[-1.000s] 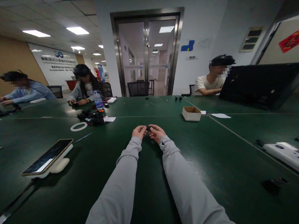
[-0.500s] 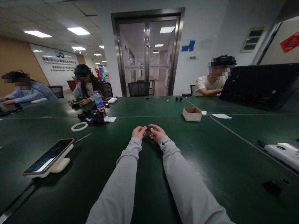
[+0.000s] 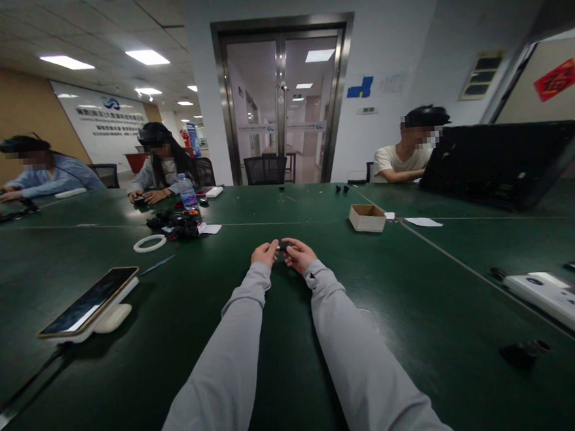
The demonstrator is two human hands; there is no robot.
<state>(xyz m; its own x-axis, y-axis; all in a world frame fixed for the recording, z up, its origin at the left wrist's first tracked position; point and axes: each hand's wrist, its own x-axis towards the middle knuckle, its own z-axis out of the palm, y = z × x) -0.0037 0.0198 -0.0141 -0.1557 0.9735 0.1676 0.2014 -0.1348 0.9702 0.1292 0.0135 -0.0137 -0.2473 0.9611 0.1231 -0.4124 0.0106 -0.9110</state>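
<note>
Both my arms reach forward in grey sleeves over the green table (image 3: 395,287). Between my fingertips is a small dark piece (image 3: 283,246), too small and too covered to name. My left hand (image 3: 265,253) is closed, with thumb and fingers pinching the piece's left end. My right hand (image 3: 300,255) is closed too, its fingers curled round the right end. The two hands almost meet, a little above the tabletop. Beyond them to the right stands an open white box (image 3: 368,219) with a brown inside.
Left of my arms a phone (image 3: 91,301) rests on a white stand. Farther back lie a white ring (image 3: 149,243), a black tangled bundle (image 3: 174,223) and a water bottle (image 3: 187,193). At right are a black cylindrical part (image 3: 526,353), a white device (image 3: 559,305) and a large monitor (image 3: 500,164). Three people sit across.
The whole view has shifted slightly. My hands stay together on the small dark piece, with the fingers of both changing position only a little.
</note>
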